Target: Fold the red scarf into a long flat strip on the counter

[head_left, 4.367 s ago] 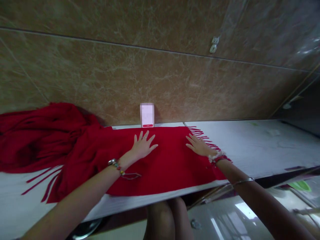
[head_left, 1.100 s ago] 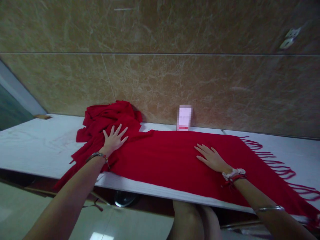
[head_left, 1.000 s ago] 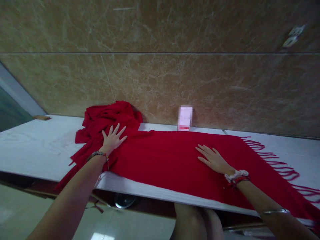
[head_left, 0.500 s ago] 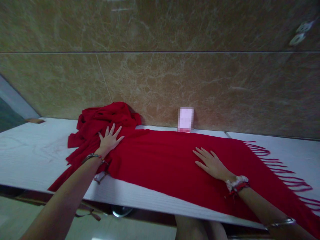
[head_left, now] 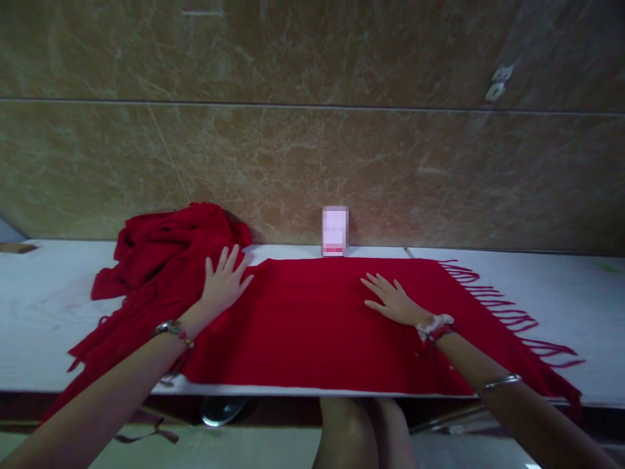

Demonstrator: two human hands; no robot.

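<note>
A red fringed scarf [head_left: 303, 326] lies spread flat across the white table, its tassels pointing right and its right front corner hanging at the table's edge. The rest of the red cloth is bunched in a crumpled heap [head_left: 166, 251] on the left, against the wall. My left hand [head_left: 224, 280] lies palm down with fingers spread, where the heap meets the flat part. On the right half of the flat part my right hand [head_left: 393, 301] rests palm down, fingers stretched out. Neither hand grips the cloth.
A phone-like upright object [head_left: 334, 231], its face blurred out, leans on the marbled tile wall [head_left: 293, 163] behind the scarf. A wall socket [head_left: 499, 83] sits at upper right. The white table [head_left: 517, 280] ends just in front of the scarf, above my knees [head_left: 346, 433].
The view has turned to the right. The flat scarf's front edge now lies straighter along the table's edge. Both hands have stayed flat, and the left is nearer the flat part.
</note>
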